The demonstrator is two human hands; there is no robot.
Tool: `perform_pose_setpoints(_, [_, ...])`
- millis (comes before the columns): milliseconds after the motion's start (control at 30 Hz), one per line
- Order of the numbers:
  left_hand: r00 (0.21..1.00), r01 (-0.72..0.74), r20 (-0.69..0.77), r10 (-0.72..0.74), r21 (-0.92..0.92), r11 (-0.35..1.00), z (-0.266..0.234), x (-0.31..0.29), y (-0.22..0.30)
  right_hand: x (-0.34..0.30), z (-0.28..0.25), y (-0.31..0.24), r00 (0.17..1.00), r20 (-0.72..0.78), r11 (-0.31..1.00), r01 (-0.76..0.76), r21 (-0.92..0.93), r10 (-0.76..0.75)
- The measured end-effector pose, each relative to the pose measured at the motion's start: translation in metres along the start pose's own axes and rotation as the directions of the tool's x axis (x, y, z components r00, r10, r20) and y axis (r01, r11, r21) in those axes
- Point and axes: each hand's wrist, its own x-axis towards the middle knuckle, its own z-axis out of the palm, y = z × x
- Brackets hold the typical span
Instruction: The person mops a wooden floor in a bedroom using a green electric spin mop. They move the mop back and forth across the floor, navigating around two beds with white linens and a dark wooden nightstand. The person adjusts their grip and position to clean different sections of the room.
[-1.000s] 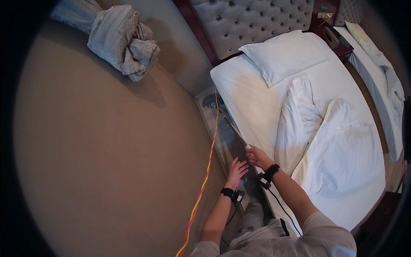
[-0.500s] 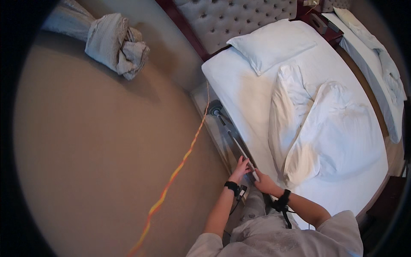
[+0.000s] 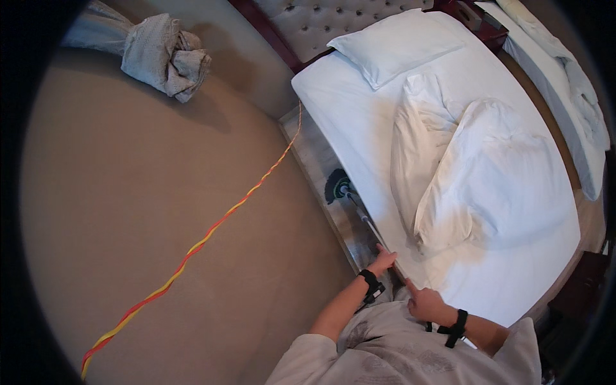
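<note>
A long-handled mop (image 3: 366, 220) runs along the narrow strip of floor between the bed and the wall. Its round dark head (image 3: 334, 187), with a greenish ring, lies on the floor beside the mattress. My left hand (image 3: 384, 258) is closed around the pole at the bed's edge. Nearer my body, my right hand (image 3: 426, 304) is closed on the upper end of the pole, index finger pointing along it. Each wrist wears a black strap with a small device. The bed's edge lies right alongside the pole.
The white-sheeted bed (image 3: 359, 122) fills the right, with a pillow (image 3: 398, 48) and crumpled bedding (image 3: 494, 179). A brown wall (image 3: 160, 212) bounds the left. A twisted yellow-orange cord (image 3: 212, 231) crosses in front of it. A knotted curtain (image 3: 157, 54) hangs at upper left.
The mop head has come back toward me along the floor strip, and both hands have drawn back lower and to the right. The view has shifted slightly too.
</note>
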Motion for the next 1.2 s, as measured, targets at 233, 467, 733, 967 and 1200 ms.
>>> perform_pose_setpoints(233, [0.978,-0.190,-0.076,0.193,0.043,0.981,-0.057,0.042,0.000,0.055,0.007,-0.020,0.991,-0.132,0.981,0.062,0.184,-0.037])
perform_pose_setpoints(467, [0.984,-0.173,-0.038,0.172,-0.028,0.984,-0.107,0.012,0.088,0.171,-0.023,-0.034,0.967,-0.229,0.967,0.156,0.203,-0.108])
perform_pose_setpoints(733, [0.977,-0.172,-0.013,0.212,0.538,0.825,-0.137,0.017,0.025,0.131,0.037,-0.047,0.981,-0.154,0.957,0.157,0.243,-0.122])
perform_pose_setpoints(967, [0.971,-0.230,0.155,0.184,0.371,0.900,-0.010,-0.032,-0.020,0.012,0.092,0.043,0.994,-0.105,0.751,0.097,0.654,-0.036])
perform_pose_setpoints(1200, [0.978,-0.179,0.121,0.167,0.093,0.979,0.109,-0.076,-0.089,-0.122,0.080,0.067,0.958,0.272,0.325,-0.285,0.902,0.087])
